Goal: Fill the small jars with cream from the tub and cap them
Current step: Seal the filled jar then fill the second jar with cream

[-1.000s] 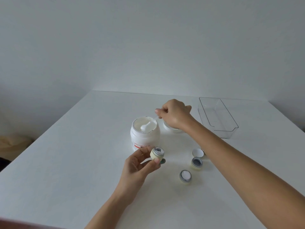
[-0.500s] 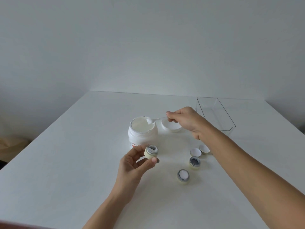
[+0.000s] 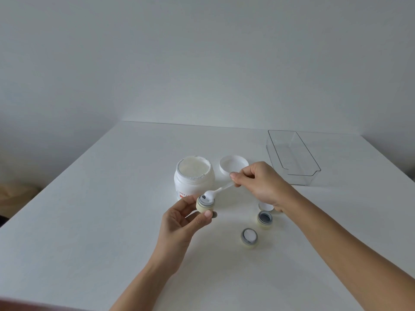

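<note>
White table [image 3: 89, 221] against a plain pale wall, w/ everything clustered mid-table. Left hand [image 3: 179, 221] holds a small jar [image 3: 205, 204] up off the table, just in front of the tub [image 3: 194, 178]; grip is thumb on one side, fingertips on the other, pinching the cream-coloured body below the grey neck. Right hand [image 3: 260, 182] pinches the handle of a small white spoon [image 3: 215, 193], bowl end resting at the jar mouth w/ a dab of cream on it. Jar looks part-filled, dark interior visible beside the cream.

Handling, my read: jar is prob. light, rigid plastic, smooth sides, so a side pinch low on the body makes sense and keeps fingers clear of the threads. Cream looks thick and sticky, likely clings to the spoon and needs scraping on the rim; smears on the neck could make capping messy. Spoon is thin, prob. flexes a bit.

Two more jars stand on the table near the right wrist: one [image 3: 249, 237] looks filled white, the other [image 3: 265, 218] dark inside, seemingly empty. A white cap [image 3: 266, 206] shows partly under the wrist. Tub lid [image 3: 233, 164] lies upturned behind; clear plastic tray [image 3: 292, 158] sits further right.

Writing: tub label reads "UREA CR…", rest hidden by the hand and jar; a red-orange band below it, illegible.
</note>
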A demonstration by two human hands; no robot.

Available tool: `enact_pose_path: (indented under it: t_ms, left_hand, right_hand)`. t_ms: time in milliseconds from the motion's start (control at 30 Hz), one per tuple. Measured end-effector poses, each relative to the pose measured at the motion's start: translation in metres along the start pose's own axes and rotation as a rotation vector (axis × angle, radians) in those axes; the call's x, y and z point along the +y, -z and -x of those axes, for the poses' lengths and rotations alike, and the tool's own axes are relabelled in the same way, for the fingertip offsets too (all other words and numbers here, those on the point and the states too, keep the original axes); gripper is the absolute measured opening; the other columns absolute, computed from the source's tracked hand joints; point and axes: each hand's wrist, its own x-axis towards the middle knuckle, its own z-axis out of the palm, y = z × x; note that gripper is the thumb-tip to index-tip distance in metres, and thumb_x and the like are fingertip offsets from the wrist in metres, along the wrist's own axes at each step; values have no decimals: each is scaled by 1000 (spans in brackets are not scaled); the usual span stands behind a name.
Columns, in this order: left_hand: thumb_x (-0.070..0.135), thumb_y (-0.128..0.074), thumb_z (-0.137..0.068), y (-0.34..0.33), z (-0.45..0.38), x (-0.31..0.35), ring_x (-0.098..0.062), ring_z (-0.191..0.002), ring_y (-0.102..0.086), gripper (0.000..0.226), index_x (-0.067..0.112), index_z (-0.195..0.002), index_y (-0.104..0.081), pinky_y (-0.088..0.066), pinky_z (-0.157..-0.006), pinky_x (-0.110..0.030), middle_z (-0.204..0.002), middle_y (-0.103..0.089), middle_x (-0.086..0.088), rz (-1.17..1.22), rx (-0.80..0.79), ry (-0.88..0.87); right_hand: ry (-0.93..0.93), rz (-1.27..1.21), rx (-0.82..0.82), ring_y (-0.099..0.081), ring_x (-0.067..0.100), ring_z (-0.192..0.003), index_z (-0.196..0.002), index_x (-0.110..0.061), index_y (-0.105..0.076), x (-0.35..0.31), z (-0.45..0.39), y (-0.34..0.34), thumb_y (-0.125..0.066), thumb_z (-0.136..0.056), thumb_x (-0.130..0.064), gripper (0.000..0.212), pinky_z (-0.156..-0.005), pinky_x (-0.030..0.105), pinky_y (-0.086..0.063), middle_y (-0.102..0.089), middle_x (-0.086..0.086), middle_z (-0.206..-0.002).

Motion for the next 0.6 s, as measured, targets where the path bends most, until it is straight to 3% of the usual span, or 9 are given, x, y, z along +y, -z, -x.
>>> enact_pose_path:
  t_ms: [67, 167, 233, 333, 400, 600]
  left_hand:
    - [21, -82, -66, 0, 0, 0, -25, -87, -73, 51, 6, -112, -69, -56, -78, -25, -104, -74, -11, -2, 1, 1]
    - [21, -82, -66, 0, 0, 0, -25, -88, -73, 51, 6, -112, -69, -56, -77, -25, -103, -74, -11, -1, 1, 5]
    - [22, -82, -66, -1, 0, 1, -24, -88, -73, 49, 7, -111, -70, -55, -77, -24, -103, -74, -12, -1, -2, 7]
    - [23, -81, -68, -1, 1, 1, -24, -89, -73, 43, 10, -107, -73, -55, -77, -23, -101, -74, -11, 5, -9, 9]
    - [24, -80, -69, -1, 1, 1, -23, -89, -73, 38, 13, -105, -74, -55, -77, -24, -100, -74, -11, 12, -19, 9]
    - [26, -78, -73, -2, 2, 3, -22, -88, -73, 35, 13, -105, -74, -56, -79, -25, -96, -74, -10, 22, -23, 5]
  right_hand:
    - [23, 21, 53, -33, 5, -46, -67, -15, -67, 1, 1, 2, -56, -93, -39, 37, -66, 28, -25, -36, -14, -30]
    - [65, 18, 157, -34, 5, -44, -74, -6, -68, 3, 3, 3, -55, -94, -37, 39, -72, 31, -25, -42, -21, -32]
    - [138, -25, 248, -40, 3, -46, -70, -10, -68, 4, 8, 2, -58, -93, -35, 35, -74, 33, -30, -46, -19, -38]
    - [372, -56, 411, -50, 4, -67, -70, -14, -68, 8, 17, -5, -64, -90, -29, 25, -81, 45, -44, -56, -9, -65]
    - [544, -16, 523, -51, 11, -72, -71, -16, -68, 9, 23, -12, -66, -88, -26, 20, -78, 48, -45, -52, -6, -69]
    - [946, 328, 785, -44, 13, -74, -74, -18, -74, 26, 30, -24, -64, -87, -33, 21, -74, 35, -26, -55, -3, -68]
